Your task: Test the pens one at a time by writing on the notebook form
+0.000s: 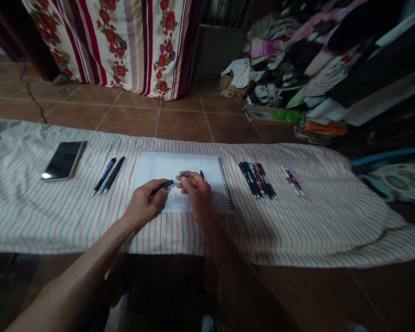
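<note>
My left hand (147, 200) is closed round a black pen barrel (162, 186), its end pointing right. My right hand (196, 189) pinches a small, slender pen part (186, 174) close to the barrel's end; whether the two touch I cannot tell. Beneath both hands lies an open spiral notebook (180, 161) with writing on its page. A dark pointed piece (202, 175) shows just behind my right fingers, partly hidden.
Several pens (109, 176) and a phone (64, 160) lie left on the striped cloth (180, 235). To the right are more pens (257, 180) and slim pink-and-white items (293, 181). Beyond are a floral curtain (131, 46) and piled clothes (273, 50).
</note>
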Demonstrator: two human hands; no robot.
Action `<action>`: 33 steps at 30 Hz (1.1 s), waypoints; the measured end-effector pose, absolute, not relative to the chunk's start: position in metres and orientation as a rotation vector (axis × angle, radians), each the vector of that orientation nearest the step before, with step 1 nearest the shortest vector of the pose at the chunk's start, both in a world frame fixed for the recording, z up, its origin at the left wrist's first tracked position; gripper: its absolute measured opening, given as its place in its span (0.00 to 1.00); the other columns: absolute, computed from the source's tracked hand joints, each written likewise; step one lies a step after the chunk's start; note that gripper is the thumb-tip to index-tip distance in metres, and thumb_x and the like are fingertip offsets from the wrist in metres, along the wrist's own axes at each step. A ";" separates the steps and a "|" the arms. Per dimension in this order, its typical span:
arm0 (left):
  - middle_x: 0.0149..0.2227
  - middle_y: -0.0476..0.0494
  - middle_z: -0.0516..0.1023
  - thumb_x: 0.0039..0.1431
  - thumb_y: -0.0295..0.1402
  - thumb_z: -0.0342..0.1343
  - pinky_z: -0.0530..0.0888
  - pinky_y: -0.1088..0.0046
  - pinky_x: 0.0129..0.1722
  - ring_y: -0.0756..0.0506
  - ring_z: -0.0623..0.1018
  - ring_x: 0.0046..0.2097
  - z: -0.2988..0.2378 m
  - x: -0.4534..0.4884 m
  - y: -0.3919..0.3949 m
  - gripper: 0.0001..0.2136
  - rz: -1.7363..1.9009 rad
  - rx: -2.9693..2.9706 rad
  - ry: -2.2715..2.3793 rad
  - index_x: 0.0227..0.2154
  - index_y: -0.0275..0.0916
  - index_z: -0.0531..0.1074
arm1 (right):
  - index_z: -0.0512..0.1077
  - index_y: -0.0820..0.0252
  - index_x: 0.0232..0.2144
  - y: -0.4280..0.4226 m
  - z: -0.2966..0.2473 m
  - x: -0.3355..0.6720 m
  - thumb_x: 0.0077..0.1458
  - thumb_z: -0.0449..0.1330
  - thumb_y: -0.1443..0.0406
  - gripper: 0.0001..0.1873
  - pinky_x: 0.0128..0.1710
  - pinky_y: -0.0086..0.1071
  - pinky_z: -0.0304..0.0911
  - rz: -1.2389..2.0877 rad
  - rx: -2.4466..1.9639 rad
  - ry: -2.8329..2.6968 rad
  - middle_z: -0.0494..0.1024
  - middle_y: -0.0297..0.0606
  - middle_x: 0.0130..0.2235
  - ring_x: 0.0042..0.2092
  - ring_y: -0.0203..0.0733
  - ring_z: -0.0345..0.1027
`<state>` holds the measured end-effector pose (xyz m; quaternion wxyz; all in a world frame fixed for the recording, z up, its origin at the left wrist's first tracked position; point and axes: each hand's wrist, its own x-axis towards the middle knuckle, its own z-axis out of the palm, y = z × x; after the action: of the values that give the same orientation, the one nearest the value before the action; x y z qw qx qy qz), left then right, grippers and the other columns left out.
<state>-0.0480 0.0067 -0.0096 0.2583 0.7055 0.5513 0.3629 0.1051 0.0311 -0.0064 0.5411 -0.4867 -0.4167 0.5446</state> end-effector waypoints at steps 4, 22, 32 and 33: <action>0.40 0.43 0.79 0.59 0.34 0.47 0.74 0.67 0.42 0.45 0.77 0.41 -0.010 -0.048 0.006 0.13 0.981 1.926 1.495 0.44 0.39 0.72 | 0.72 0.58 0.32 0.030 -0.005 0.105 0.46 0.60 0.61 0.10 0.26 0.25 0.62 1.302 -1.150 -0.999 0.79 0.36 0.33 0.29 0.33 0.70; 0.41 0.43 0.79 0.58 0.34 0.47 0.73 0.65 0.44 0.45 0.77 0.42 -0.011 -0.049 0.007 0.14 0.990 1.908 1.482 0.44 0.39 0.72 | 0.72 0.58 0.30 0.032 -0.006 0.105 0.45 0.60 0.60 0.10 0.25 0.26 0.62 1.264 -1.173 -0.991 0.79 0.35 0.31 0.28 0.33 0.69; 0.41 0.43 0.79 0.58 0.34 0.48 0.73 0.65 0.45 0.45 0.77 0.43 -0.010 -0.049 0.006 0.14 0.984 1.908 1.483 0.45 0.38 0.71 | 0.72 0.58 0.31 0.030 -0.002 0.105 0.46 0.59 0.61 0.09 0.25 0.26 0.62 1.260 -1.181 -1.003 0.79 0.34 0.31 0.28 0.33 0.69; 0.41 0.43 0.79 0.58 0.34 0.48 0.73 0.65 0.45 0.45 0.77 0.43 -0.010 -0.049 0.006 0.14 0.983 1.907 1.479 0.45 0.38 0.71 | 0.72 0.58 0.31 0.031 -0.003 0.105 0.45 0.59 0.61 0.09 0.25 0.26 0.62 1.257 -1.181 -0.997 0.79 0.34 0.30 0.27 0.33 0.69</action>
<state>-0.0487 0.0063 -0.0101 0.2649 0.7056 0.5475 0.3636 0.1047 0.0308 -0.0030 0.5435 -0.4976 -0.4202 0.5295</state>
